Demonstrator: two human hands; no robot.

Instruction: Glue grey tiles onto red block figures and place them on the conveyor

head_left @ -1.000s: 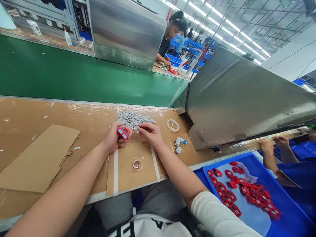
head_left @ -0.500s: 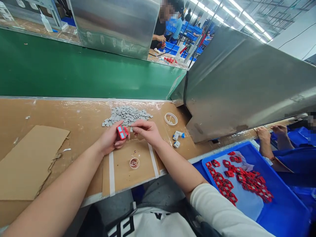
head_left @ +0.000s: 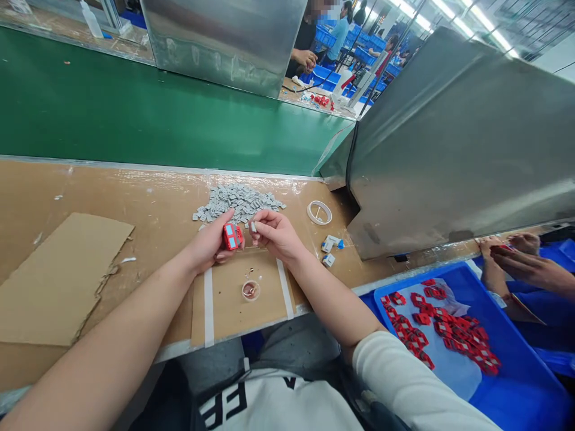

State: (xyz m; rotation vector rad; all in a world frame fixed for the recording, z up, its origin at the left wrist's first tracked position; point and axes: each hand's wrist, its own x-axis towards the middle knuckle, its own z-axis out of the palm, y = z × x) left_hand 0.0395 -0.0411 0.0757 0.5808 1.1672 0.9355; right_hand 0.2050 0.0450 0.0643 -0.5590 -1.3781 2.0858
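Note:
My left hand (head_left: 210, 244) is wrapped round a small red toy car (head_left: 232, 236) with light-blue windows, held above the table. Close to its right, my right hand (head_left: 279, 234) pinches a small grey piece (head_left: 253, 227) between thumb and fingers; a narrow gap separates it from the car. Just beyond both hands lies a heap of flat grey pieces (head_left: 240, 200). A small clear cup (head_left: 250, 291) with reddish-brown contents and a thin stick stands nearer to me, on a taped cardboard sheet (head_left: 229, 317).
A blue bin (head_left: 530, 383) at right holds many red toy cars (head_left: 462, 329). A co-worker's hands (head_left: 525, 257) are beyond it. A tape roll (head_left: 319, 212) and grey-white blocks (head_left: 329, 251) lie right of my hands. Torn cardboard (head_left: 63, 278) lies left. Metal panels (head_left: 467, 155) rise behind.
My right hand has turned so the grey piece shows more clearly. The camera view has shifted slightly. At right, the co-worker's hands have come together around something red.

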